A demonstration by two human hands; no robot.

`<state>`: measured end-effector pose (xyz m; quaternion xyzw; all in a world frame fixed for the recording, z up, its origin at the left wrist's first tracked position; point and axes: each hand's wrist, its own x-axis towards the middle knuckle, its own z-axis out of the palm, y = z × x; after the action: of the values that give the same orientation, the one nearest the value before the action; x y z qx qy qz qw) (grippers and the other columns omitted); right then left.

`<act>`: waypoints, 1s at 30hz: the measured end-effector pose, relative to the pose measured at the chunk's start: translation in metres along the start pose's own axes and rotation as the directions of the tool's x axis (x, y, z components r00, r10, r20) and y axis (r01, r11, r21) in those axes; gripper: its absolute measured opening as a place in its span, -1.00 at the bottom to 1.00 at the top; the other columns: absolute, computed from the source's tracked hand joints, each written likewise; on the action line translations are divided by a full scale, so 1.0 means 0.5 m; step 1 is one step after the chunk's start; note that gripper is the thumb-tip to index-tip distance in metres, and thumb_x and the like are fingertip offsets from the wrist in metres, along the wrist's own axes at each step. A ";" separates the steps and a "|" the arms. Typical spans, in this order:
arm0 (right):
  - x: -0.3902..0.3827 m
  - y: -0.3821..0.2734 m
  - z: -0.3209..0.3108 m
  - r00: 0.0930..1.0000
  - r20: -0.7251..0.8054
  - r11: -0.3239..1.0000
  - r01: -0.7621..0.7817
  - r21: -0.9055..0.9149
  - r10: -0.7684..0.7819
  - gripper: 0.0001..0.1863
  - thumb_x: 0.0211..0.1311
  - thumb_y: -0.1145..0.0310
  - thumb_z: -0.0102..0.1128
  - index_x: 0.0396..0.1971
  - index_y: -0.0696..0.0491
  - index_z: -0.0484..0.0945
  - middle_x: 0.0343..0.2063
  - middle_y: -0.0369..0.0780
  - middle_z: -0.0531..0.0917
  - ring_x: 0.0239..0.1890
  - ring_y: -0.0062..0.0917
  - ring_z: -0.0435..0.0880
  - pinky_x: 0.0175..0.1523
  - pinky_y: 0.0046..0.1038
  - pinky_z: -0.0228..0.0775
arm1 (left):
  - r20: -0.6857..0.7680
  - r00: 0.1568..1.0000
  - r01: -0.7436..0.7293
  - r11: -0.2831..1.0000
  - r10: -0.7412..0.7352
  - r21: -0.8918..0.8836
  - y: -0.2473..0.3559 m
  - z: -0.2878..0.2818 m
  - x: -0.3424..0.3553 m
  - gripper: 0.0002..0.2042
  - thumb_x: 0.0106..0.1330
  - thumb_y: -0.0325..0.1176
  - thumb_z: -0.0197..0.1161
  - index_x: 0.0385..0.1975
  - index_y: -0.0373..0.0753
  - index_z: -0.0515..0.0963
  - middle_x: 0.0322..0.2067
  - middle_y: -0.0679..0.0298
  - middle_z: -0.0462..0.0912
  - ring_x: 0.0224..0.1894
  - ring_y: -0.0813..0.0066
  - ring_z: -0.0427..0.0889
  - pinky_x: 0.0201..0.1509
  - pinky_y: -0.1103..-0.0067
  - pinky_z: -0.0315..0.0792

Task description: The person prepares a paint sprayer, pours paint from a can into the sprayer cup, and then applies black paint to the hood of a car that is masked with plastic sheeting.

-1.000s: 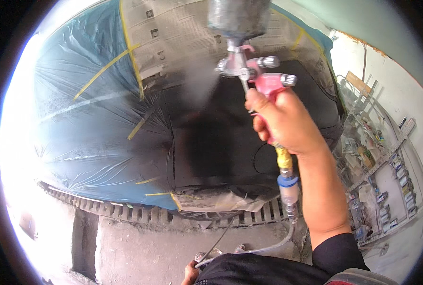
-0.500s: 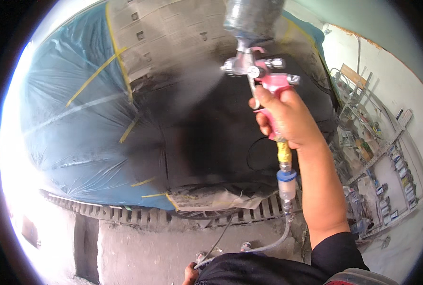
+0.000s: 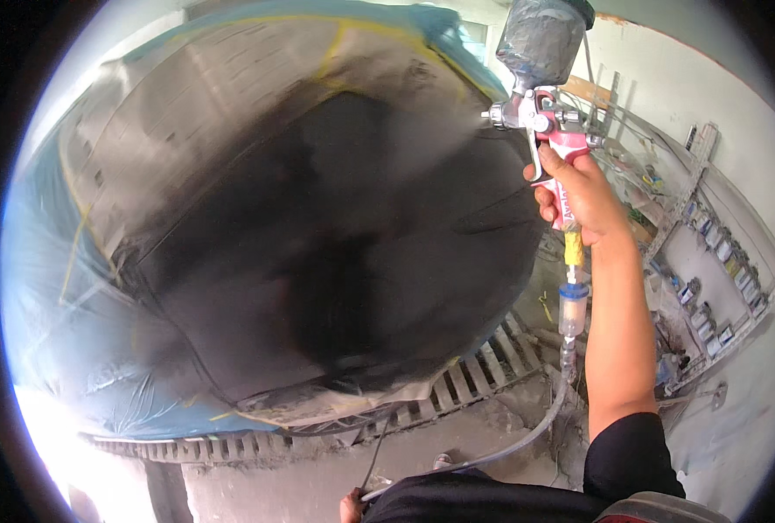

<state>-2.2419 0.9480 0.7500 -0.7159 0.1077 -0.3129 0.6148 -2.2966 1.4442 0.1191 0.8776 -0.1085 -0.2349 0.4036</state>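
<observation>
My right hand is wrapped round the pink handle of a spray gun, with fingers at its trigger. A grey paint cup sits on top of the gun. Pale mist leaves the nozzle toward the left, over a broad dark panel shaped like a car hood. Below the grip hangs a clear filter with a blue collar, joined to an air hose. At the lower edge, my left hand is closed on that hose, partly cut off by the frame.
Blue plastic film, brownish masking paper and yellow tape surround the panel. A slatted floor grating runs beneath its near edge. Shelves with several cans stand along the right wall. The hose trails beside my body.
The spray gun in my right hand has moved right, to the panel's right side, still misting. The view has shifted and turned. My left hand stays on the hose.
</observation>
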 end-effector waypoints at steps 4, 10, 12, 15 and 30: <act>0.065 0.024 -0.156 1.000 -0.026 1.000 0.002 0.008 -0.001 -0.69 0.34 0.13 0.20 -0.12 0.01 0.40 -0.39 -0.27 0.60 -0.62 -0.74 0.46 -0.65 -0.64 0.30 | 0.008 0.999 -0.046 0.995 0.046 0.091 0.123 0.027 0.035 -0.70 0.03 -0.17 0.43 -0.33 -0.23 0.65 -0.43 0.05 0.71 -0.29 0.21 0.73 -0.21 0.42 0.54; 0.154 0.080 -0.354 0.998 -0.066 0.999 -0.024 0.032 0.026 -0.71 0.35 0.12 0.18 -0.12 -0.01 0.42 -0.39 -0.25 0.59 -0.65 -0.72 0.47 -0.67 -0.61 0.31 | 0.058 0.998 -0.034 0.996 0.030 0.077 0.302 0.055 0.045 -0.70 0.04 -0.16 0.43 -0.34 -0.24 0.65 -0.41 0.05 0.71 -0.28 0.19 0.73 -0.20 0.42 0.53; 0.177 0.099 -0.401 0.996 -0.079 0.999 -0.039 0.013 0.040 -0.72 0.35 0.13 0.19 -0.13 -0.03 0.43 -0.41 -0.27 0.60 -0.65 -0.73 0.46 -0.66 -0.62 0.31 | 0.072 0.996 -0.055 0.995 0.049 0.081 0.330 0.062 0.054 -0.70 0.05 -0.16 0.43 -0.36 -0.25 0.65 -0.41 0.04 0.71 -0.28 0.19 0.73 -0.21 0.41 0.53; 0.204 0.128 -0.459 0.988 -0.147 0.999 -0.054 -0.002 0.054 -0.73 0.33 0.09 0.21 -0.22 -0.04 0.46 -0.46 -0.30 0.61 -0.67 -0.74 0.46 -0.67 -0.62 0.29 | 0.068 0.986 -0.162 0.980 0.155 0.112 0.345 0.077 0.074 -0.70 0.08 -0.13 0.43 -0.37 -0.24 0.64 -0.43 0.05 0.70 -0.29 0.17 0.72 -0.23 0.40 0.53; 0.202 0.249 -0.657 0.901 -0.406 0.962 -0.229 -0.148 0.153 -0.51 0.27 -0.12 0.18 -0.09 -0.02 0.39 -0.42 -0.25 0.62 -0.70 -0.67 0.46 -0.70 -0.57 0.26 | 0.136 0.979 -0.177 0.961 0.151 0.211 0.386 0.101 0.104 -0.68 0.12 -0.07 0.38 -0.34 -0.22 0.62 -0.41 0.07 0.70 -0.30 0.13 0.72 -0.22 0.36 0.54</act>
<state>-2.3252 0.5990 0.6798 -0.6808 0.3277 -0.3754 0.5369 -2.2768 1.2654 0.2202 0.8897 -0.2302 -0.2386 0.3139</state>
